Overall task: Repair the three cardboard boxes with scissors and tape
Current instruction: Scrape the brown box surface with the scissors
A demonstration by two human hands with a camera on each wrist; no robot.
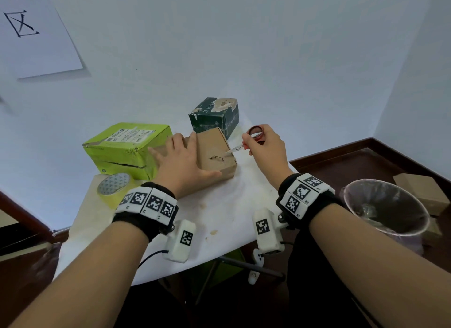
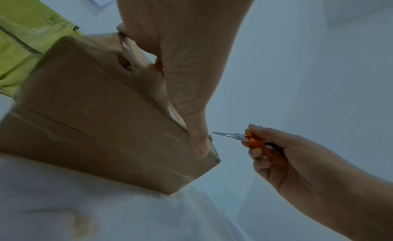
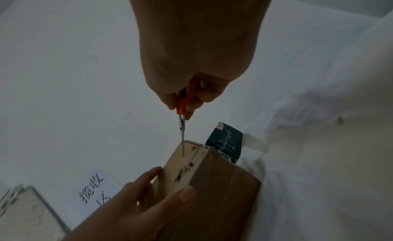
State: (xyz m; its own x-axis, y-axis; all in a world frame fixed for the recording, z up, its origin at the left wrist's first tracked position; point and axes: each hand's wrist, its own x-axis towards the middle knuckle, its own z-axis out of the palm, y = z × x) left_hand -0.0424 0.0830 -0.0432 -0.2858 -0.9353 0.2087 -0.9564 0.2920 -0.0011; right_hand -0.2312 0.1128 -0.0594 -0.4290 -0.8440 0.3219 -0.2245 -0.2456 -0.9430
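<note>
While the left hand (image 1: 181, 164) lies spread flat on top of the brown box (image 1: 214, 154), thumb along its near edge, the right hand (image 1: 264, 145) has its fingers curled round small orange-handled scissors (image 1: 238, 148), tips just above the torn hole in the lid. Green box (image 1: 124, 148) sits touching on the left, dark green box (image 1: 214, 116) right behind, yellow tape roll (image 1: 114, 187) near left on the white table (image 1: 219, 217).

Table (image 1: 219, 220) under a white, stained cover. Green box (image 1: 122, 149) at the far left edge, tape roll (image 1: 113, 185) just before it. Brown box (image 1: 214, 154) mid-table; dark green box (image 1: 214, 116) behind it, near the far edge.
</note>
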